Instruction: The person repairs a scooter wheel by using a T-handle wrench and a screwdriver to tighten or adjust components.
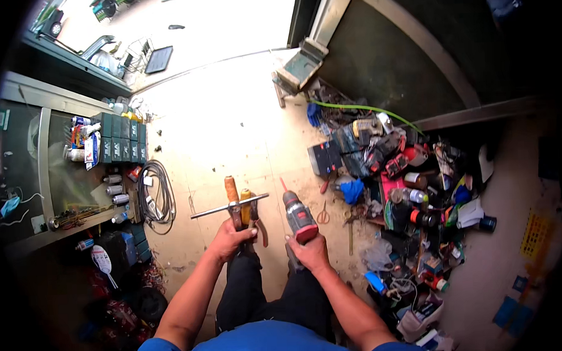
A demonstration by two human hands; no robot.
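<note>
Fingers (292, 242) around a drill (300, 217), pale littered floor (224, 153), bright doorway (226, 22)

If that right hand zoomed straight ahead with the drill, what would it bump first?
The way looks free: the right hand aims the cordless drill across the floor. If it tilts down, floor comes first; depth is unclear.

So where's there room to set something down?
Mostly bare floor lies beyond the drill, between the coiled cable on the left and the cluttered heap on the right. Crowded: that heap and the green boxes at left.
</note>
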